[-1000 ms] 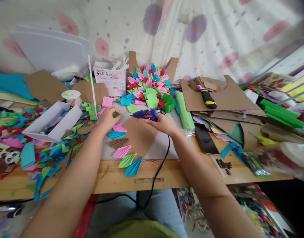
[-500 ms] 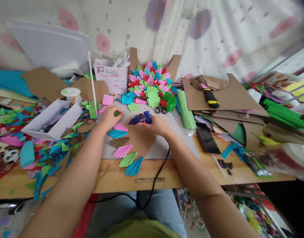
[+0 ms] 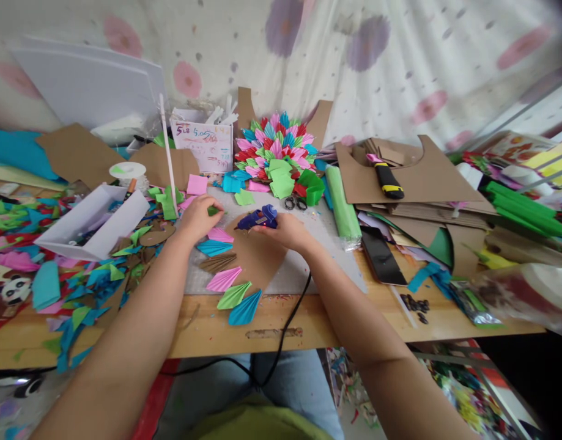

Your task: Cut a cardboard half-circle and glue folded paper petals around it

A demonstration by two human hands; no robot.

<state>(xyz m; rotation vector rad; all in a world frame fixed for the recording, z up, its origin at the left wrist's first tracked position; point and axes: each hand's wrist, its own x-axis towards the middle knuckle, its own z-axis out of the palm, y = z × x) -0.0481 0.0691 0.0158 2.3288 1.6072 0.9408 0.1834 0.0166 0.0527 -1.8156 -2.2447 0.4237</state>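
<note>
My right hand [image 3: 287, 232] is closed around a blue hot glue gun [image 3: 258, 218], its nozzle pointing left over a brown cardboard piece [image 3: 257, 260]. Along the cardboard's left and lower edge fan several pleated paper leaves: a pink leaf [image 3: 220, 235], a blue leaf [image 3: 215, 247], a brown leaf [image 3: 219, 263], a green leaf [image 3: 235, 296] and another blue leaf [image 3: 245, 307] among them. Just left of the nozzle, my left hand [image 3: 200, 217] pinches a small green paper piece [image 3: 213, 211], mostly hidden by the fingers. The glue gun's black cord [image 3: 292, 318] runs down over the table edge.
Behind stands a cluster of colourful pleated leaves [image 3: 278, 140] on cardboard. Scissors [image 3: 295, 203] and a green paper roll [image 3: 342, 208] lie beyond my right hand. A phone [image 3: 382, 256] and a box cutter [image 3: 388, 177] are at right; a white box [image 3: 95, 223] sits among scraps at left.
The whole view has shifted slightly, so everything sits a little further left. Both hands keep their holds, with hardly any movement against the cardboard.
</note>
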